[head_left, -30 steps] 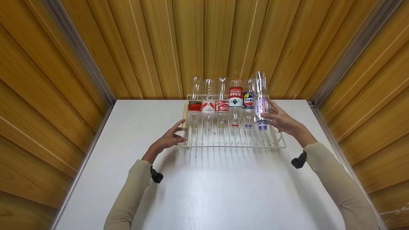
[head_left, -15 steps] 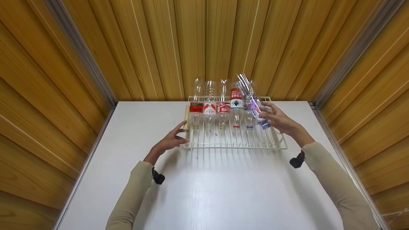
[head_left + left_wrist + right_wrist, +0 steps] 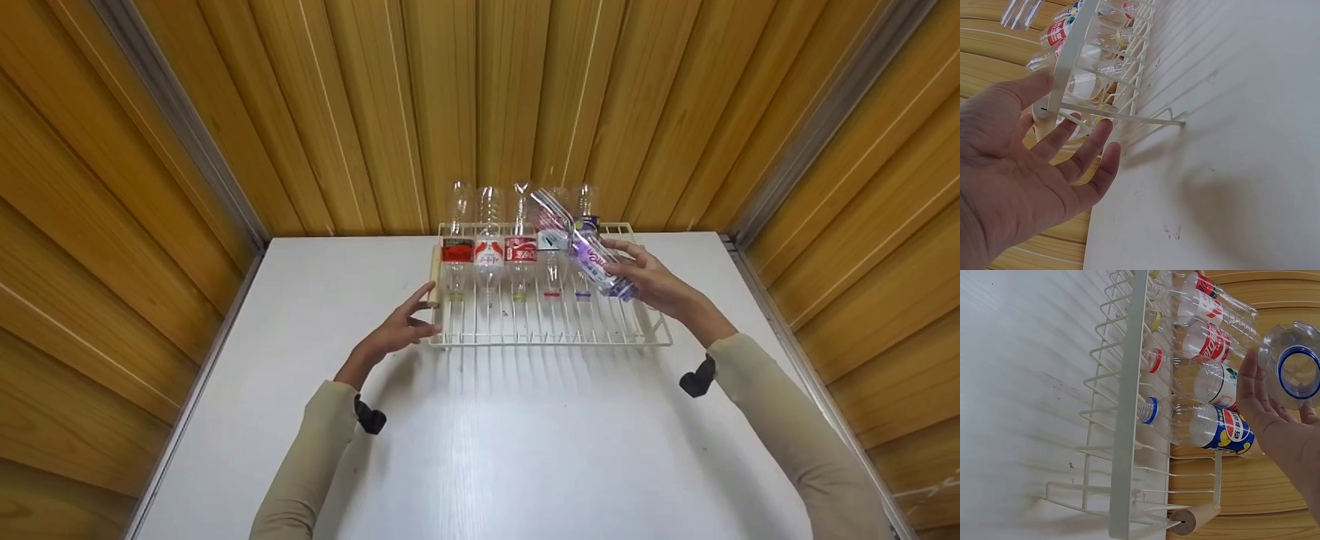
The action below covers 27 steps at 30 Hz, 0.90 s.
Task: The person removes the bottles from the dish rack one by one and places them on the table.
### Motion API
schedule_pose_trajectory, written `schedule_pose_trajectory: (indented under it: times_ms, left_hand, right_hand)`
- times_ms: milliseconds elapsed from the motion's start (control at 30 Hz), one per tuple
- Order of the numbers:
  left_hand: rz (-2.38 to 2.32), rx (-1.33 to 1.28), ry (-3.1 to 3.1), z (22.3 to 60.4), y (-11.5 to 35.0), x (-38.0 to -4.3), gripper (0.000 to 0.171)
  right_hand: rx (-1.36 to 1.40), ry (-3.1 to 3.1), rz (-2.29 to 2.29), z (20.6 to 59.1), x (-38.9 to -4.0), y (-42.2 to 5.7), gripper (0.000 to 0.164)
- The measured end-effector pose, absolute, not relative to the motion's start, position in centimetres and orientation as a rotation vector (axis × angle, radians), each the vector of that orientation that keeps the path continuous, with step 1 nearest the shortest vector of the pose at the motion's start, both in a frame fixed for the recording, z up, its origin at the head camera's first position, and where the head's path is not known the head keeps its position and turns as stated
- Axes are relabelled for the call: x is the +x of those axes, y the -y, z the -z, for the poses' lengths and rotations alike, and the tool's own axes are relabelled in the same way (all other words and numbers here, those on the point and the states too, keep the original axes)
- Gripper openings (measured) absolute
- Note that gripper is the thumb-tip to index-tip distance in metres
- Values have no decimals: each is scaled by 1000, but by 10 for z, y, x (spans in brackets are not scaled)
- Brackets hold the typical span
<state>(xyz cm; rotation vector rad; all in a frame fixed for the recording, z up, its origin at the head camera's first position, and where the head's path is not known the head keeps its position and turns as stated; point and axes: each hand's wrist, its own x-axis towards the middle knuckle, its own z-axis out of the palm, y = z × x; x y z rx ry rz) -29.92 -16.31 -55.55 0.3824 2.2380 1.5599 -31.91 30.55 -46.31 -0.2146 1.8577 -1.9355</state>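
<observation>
My right hand (image 3: 660, 289) grips a clear plastic bottle (image 3: 591, 259) with a purple and white label. It slants over the right part of the rack, base up and to the left, overlapping two bottles. In the right wrist view, its blue-ringed open mouth (image 3: 1299, 373) faces the camera. Several clear bottles lie side by side on a white wire rack (image 3: 551, 344), necks toward me, among them a blue Pepsi-labelled one (image 3: 1234, 430) and a red-labelled one (image 3: 1211, 342). My left hand (image 3: 395, 330), fingers loosely spread, touches the rack's left end by its wooden handle (image 3: 435, 266).
The rack stands at the back of a white table (image 3: 480, 450), near a wood-patterned wall (image 3: 442, 112). Similar walls rise left and right, with grey metal strips (image 3: 184, 120) at the corners. A second wooden handle (image 3: 1196, 517) is at the rack's right end.
My right hand has tilted the bottle from straight along the others to a slant, its base swinging left over the neighbouring bottles. My left hand has stayed at the rack.
</observation>
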Motion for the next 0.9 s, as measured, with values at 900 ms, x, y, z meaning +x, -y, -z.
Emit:
schedule_pose_trajectory:
  times_ms: [900]
  left_hand:
    - [-1442, 477, -2354, 552, 171, -302, 91]
  right_hand:
    - [-390, -1874, 1743, 470, -320, -293, 46]
